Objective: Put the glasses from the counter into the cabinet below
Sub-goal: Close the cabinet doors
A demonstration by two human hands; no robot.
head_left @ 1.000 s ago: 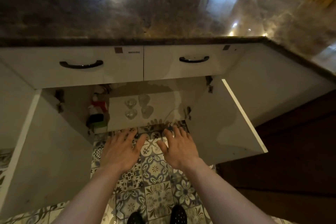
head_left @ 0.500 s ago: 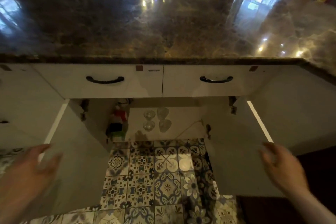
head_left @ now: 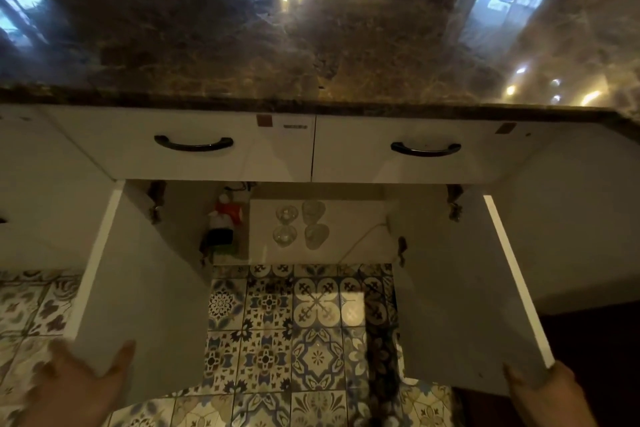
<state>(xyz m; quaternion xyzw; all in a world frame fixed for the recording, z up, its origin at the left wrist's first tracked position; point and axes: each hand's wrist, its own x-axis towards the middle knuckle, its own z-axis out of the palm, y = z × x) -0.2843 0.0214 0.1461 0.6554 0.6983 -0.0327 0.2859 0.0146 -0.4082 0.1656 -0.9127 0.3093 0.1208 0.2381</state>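
Each grip is meeting the free edge of an open cabinet door: the left hand [head_left: 74, 388] is spreading thumb and fingers around the lower corner of the left door [head_left: 138, 305], and the right hand [head_left: 547, 392] is doing likewise on the right door [head_left: 460, 291], neither carrying anything. That placement suggests both doors are being readied for swinging shut together. Four glasses [head_left: 300, 224] are standing grouped on the cabinet floor [head_left: 349, 218] near its front edge, beside a bottle [head_left: 227, 215] at the left. The bench [head_left: 311, 28] above is showing no glasses, so the job looks nearly done.
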